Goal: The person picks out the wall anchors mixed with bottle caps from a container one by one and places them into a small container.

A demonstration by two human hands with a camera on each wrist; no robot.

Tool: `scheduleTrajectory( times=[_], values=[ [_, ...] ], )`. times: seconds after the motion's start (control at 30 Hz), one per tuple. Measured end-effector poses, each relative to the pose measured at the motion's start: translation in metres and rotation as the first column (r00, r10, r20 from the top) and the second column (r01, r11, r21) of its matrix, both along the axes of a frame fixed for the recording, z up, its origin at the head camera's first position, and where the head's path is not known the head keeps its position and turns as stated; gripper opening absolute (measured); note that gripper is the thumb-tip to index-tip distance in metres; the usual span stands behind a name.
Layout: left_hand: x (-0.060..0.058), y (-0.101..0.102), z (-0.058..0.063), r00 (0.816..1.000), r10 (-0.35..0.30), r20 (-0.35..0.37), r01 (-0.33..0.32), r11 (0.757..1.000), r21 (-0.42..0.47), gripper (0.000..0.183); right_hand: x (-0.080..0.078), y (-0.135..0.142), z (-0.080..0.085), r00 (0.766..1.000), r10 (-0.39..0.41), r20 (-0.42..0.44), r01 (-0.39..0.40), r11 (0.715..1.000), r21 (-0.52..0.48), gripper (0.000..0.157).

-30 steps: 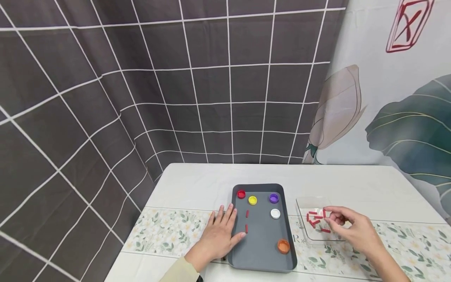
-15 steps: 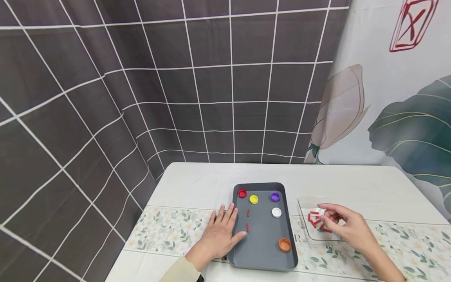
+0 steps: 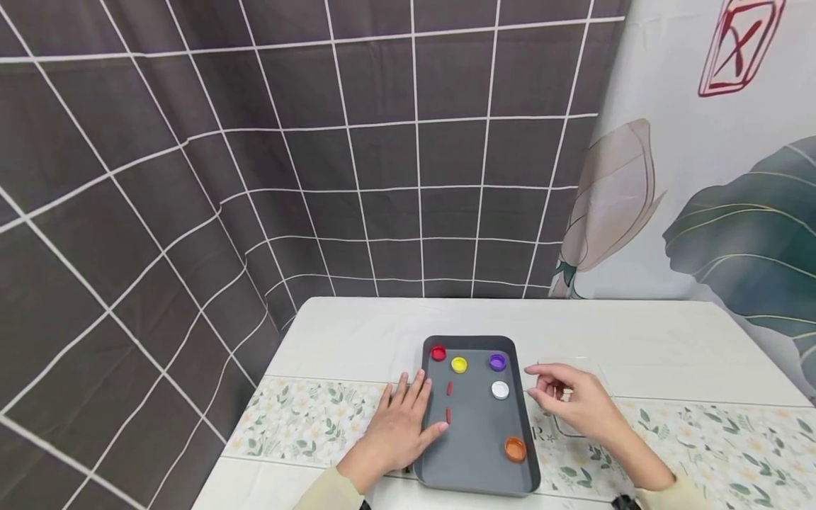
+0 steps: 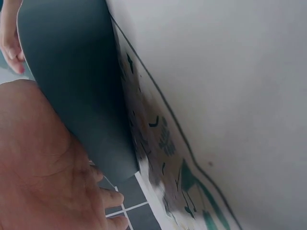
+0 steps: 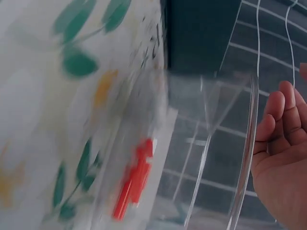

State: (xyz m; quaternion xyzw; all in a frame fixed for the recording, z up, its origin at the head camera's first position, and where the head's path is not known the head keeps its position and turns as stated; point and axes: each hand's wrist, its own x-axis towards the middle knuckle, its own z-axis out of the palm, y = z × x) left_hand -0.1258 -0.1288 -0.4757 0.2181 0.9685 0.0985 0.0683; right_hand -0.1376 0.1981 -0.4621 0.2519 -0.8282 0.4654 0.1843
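Observation:
My left hand (image 3: pixel 400 428) lies with spread fingers along the left rim of a grey tray (image 3: pixel 472 460), its thumb reaching inside close to a short red stick (image 3: pixel 448 416). A second red stick (image 3: pixel 449 388) lies farther back, roughly in line. My right hand (image 3: pixel 576 400) hovers between the tray's right side and a clear plastic box (image 3: pixel 593 365), thumb and index finger bent toward each other with a gap at the tips. I cannot tell whether it holds a red stick. In the right wrist view, loose red sticks (image 5: pixel 132 184) show through the box wall.
Inside the tray are small round cups: red (image 3: pixel 438 353), yellow (image 3: pixel 459 365), purple (image 3: pixel 497 363), white (image 3: pixel 500 389) and orange (image 3: pixel 515 449). A white table (image 3: pixel 357 326) with a floral band lies beneath. Behind it hangs a dark gridded curtain (image 3: pixel 382 156).
My right hand has moved left from over the clear box toward the tray, now covering much of the box. My left hand stays at the tray's rim; both sticks in the tray lie as before.

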Motion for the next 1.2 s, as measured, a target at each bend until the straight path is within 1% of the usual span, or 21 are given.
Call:
scheduleTrajectory(
  times=[0.17,0.33,0.57,0.77,0.93,1.1,1.2],
  values=[
    [-0.001,0.000,-0.002,1.000,0.003,-0.003,-0.003,1.000,0.004,0.084,-0.006,-0.018,0.001,0.998,0.050,0.049,-0.051,0.998,0.031,0.027],
    [-0.003,0.000,-0.003,1.000,0.009,-0.005,-0.009,1.000,-0.011,0.085,-0.010,-0.034,-0.002,0.988,0.106,0.110,-0.113,0.992,0.058,0.024],
    [-0.003,0.001,-0.003,1.000,0.016,-0.007,-0.016,1.000,-0.020,0.086,-0.016,-0.052,-0.008,0.972,0.188,0.141,-0.203,0.974,0.099,0.024],
    [-0.002,0.001,-0.003,1.000,0.016,0.002,-0.016,1.000,-0.027,0.086,-0.021,-0.066,-0.014,0.961,0.220,0.165,-0.244,0.960,0.137,0.026],
    [-0.001,0.002,-0.001,1.000,0.011,0.006,-0.011,0.999,-0.033,0.086,-0.022,-0.076,-0.019,0.956,0.232,0.181,-0.265,0.947,0.183,0.027],
    [-0.001,0.002,0.000,1.000,0.002,0.014,-0.002,0.999,-0.046,0.086,-0.024,-0.085,-0.023,0.948,0.252,0.192,-0.292,0.930,0.222,0.027],
    [-0.001,0.001,0.000,1.000,-0.003,0.020,0.004,0.999,-0.048,0.086,-0.024,-0.089,-0.024,0.947,0.248,0.202,-0.297,0.918,0.263,0.029]
  ],
)
